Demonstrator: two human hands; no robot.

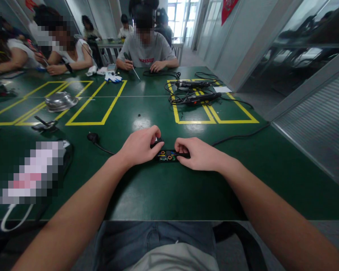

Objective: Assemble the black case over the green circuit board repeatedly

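A small black device with an exposed circuit board [168, 155] lies on the green table [158, 195] in front of me. My left hand [142, 146] is at its left end, thumb and fingers closed around a small black part. At the right end, my right hand [196, 153] pinches a black piece, perhaps the cable end. A black cable [240, 135] runs off to the right behind my right hand. Left of my left hand, a black plug [93, 137] rests on the table with its cord leading toward the device.
Black corded tools [199, 97] lie at the back right. A metal bowl [61, 101], a small dark tool [45, 124] and a blurred pink-white object [34, 173] are on the left. Gloves [113, 77] lie farther back. People sit across the table.
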